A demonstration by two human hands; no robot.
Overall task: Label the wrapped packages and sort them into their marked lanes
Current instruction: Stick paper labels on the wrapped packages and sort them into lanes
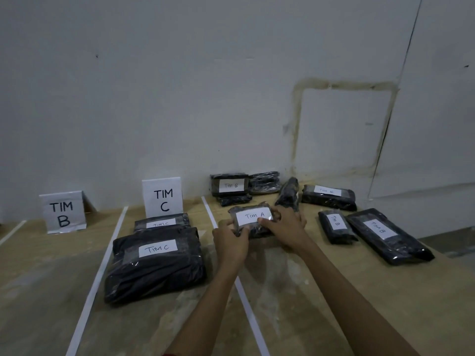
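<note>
Table (38,278): wooden, tape line (244,299) running across it, dividing lanes.
Large TIM C pack (154,273): lying in the lane in front of the TIM C sign (162,199).
Long TIM B pack (401,245): lying at far right.
TIM B sign (63,213): standing in the left lane.
TIM A pack (253,214): sitting just right of the tape line, label facing up.
Left hand (230,240): gripping its near-left corner.
Right hand (285,227): gripping its right end, thumb pressing the label's edge.

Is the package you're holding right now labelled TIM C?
No, the white label on the package gripped by the left hand and right hand reads TIM A.
</note>
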